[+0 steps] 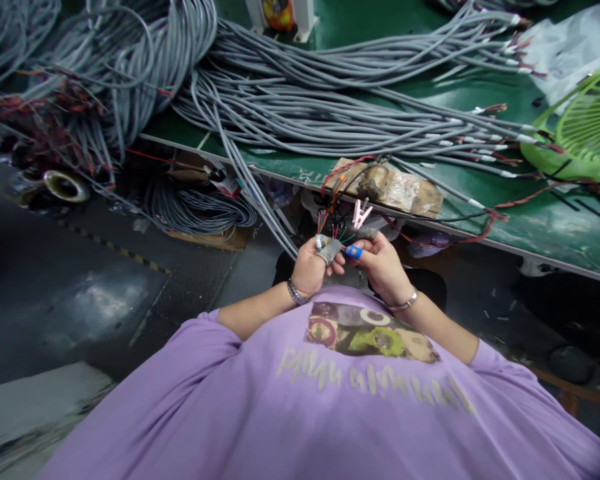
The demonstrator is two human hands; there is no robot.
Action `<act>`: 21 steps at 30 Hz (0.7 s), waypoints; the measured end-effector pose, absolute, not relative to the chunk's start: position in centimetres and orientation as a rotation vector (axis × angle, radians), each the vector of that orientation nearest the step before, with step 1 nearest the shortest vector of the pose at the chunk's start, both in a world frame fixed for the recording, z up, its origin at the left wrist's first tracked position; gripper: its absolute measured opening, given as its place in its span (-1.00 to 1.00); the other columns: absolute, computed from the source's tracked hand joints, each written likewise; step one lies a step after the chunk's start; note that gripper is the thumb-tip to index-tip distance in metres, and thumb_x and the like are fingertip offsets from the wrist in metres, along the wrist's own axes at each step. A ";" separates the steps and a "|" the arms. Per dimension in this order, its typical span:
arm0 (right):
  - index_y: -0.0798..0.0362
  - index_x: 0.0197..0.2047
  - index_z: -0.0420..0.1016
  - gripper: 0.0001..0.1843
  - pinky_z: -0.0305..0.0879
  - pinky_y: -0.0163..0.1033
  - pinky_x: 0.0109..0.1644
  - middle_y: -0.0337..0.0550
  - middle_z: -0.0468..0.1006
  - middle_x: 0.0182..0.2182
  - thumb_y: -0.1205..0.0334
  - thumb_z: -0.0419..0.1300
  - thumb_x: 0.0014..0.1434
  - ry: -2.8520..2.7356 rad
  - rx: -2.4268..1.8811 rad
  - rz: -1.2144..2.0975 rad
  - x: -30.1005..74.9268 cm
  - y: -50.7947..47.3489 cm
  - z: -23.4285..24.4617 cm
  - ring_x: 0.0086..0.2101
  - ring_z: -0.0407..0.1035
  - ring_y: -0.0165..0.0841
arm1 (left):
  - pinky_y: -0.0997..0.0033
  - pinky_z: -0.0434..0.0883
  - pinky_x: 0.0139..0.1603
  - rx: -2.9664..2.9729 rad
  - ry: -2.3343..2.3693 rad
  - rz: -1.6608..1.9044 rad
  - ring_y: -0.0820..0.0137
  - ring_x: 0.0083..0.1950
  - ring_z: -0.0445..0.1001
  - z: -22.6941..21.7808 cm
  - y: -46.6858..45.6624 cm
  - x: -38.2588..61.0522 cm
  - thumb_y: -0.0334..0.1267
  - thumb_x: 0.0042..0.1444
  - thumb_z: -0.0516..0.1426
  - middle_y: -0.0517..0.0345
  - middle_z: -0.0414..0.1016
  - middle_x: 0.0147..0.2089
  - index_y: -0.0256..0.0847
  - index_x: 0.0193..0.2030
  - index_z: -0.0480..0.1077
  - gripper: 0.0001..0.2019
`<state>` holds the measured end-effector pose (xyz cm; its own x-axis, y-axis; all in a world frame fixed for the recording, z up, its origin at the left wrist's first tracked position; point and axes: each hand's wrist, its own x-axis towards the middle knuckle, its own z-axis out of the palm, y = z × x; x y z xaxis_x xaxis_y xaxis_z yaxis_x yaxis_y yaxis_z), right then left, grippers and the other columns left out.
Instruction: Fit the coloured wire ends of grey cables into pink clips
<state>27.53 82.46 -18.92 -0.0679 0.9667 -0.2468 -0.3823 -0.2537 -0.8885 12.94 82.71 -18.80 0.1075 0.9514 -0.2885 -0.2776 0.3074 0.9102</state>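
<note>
Close together in front of my chest, both hands work at the near edge of the bench. My left hand [314, 265] is closed, its fingers pinched around a cable end whose thin coloured wires [336, 232] fan out above it. Grey wrapping covers its thumb or finger. Opposite it, my right hand [383, 264] is also closed, a blue band [353, 252] around one finger. What its fingertips pinch is too small to make out. Just above the hands, a pink clothespin [361, 213] stands at the bench edge beside a tape-wrapped block [393, 189].
Bundles of grey cable [325, 117] lie across the green bench [545, 230], with a large heap of coils [130, 60] at the left. A green fan [580, 133] and a clear plastic bag [570, 50] are at the right. Under the bench sits a cable coil [205, 212] on cardboard.
</note>
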 end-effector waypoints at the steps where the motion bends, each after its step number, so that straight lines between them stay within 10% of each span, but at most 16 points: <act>1: 0.04 -0.20 0.34 -0.48 0.26 -0.36 -0.43 -0.37 0.49 -0.51 0.16 0.50 -0.16 -0.794 -1.060 1.579 27.5 82.4 -18.9 -0.52 0.33 -0.50 | 0.59 0.11 -0.71 0.808 1.075 1.071 0.56 -0.66 0.38 -18.8 82.7 12.9 0.06 -0.02 0.28 0.27 0.45 -0.55 -0.24 -0.34 0.34 -0.61; 14: 0.01 -0.09 0.40 -0.37 0.32 -0.36 -0.42 -0.37 0.50 -0.48 0.25 0.52 -0.25 -0.835 -1.015 1.797 29.8 82.8 -19.2 -0.49 0.35 -0.48 | 0.60 0.14 -0.72 0.823 1.058 1.043 0.58 -0.69 0.32 -18.4 82.3 12.2 0.10 -0.06 0.29 0.32 0.41 -0.58 -0.21 -0.36 0.30 -0.58; 21: 0.02 -0.39 0.35 -0.47 0.42 -0.33 -0.40 -0.25 0.54 -0.44 -0.25 0.39 -0.09 -0.556 -1.012 1.876 30.2 86.1 -19.4 -0.49 0.38 -0.47 | 0.60 0.16 -0.75 0.800 0.935 0.885 0.59 -0.73 0.27 -16.6 82.4 11.8 0.05 -0.11 0.33 0.31 0.40 -0.61 -0.21 -0.39 0.30 -0.59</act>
